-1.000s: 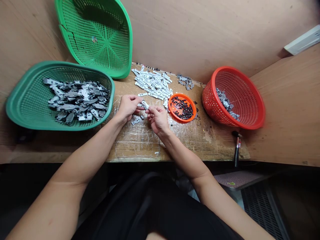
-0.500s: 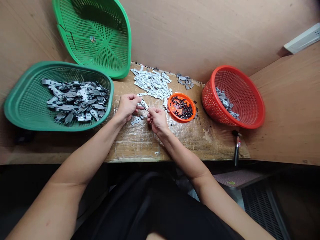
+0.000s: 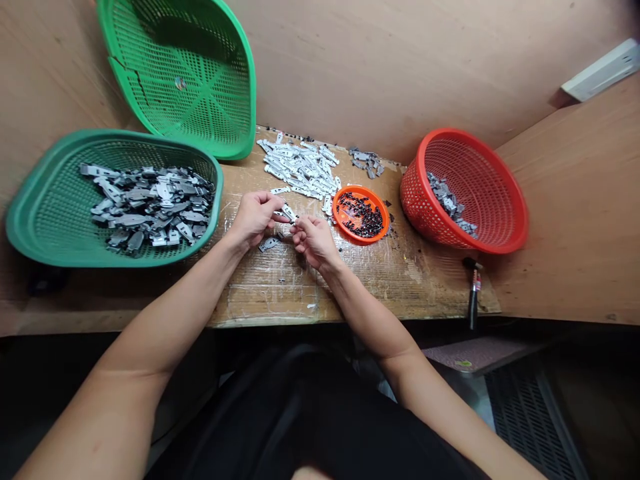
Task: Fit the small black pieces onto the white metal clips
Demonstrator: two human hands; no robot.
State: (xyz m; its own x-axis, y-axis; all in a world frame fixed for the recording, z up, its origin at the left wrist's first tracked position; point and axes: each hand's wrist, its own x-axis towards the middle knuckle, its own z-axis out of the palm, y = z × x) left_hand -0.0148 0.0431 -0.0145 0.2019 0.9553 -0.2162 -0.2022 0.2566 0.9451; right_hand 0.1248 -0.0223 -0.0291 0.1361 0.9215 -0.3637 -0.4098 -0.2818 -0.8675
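Observation:
Between thumb and fingers, my left hand (image 3: 254,217) pinches a flat silver metal plate with holes (image 3: 288,213). My right hand (image 3: 314,240) is closed at the plate's near right end; whatever its fingertips grip is too small to make out. Below the left fingers, a grey metal plate (image 3: 270,244) lies on the cardboard-covered bench (image 3: 265,293). Just right of my right hand stands an orange dish (image 3: 336,225) holding many small black parts (image 3: 365,217). Behind the hands spreads a pile of silver plates (image 3: 303,165).
A dark green basket (image 3: 45,200) of metal pieces stands left, with a bright green basket (image 3: 253,93) leaning behind it. To the right are a red basket (image 3: 493,180) with grey pieces and a black-handled hammer (image 3: 473,300). Small grey plates (image 3: 367,162) lie near the back wall.
The whole view has shifted slightly. Both hands stay together at the silver plate, with the right fingers drawn slightly closer to the left ones.

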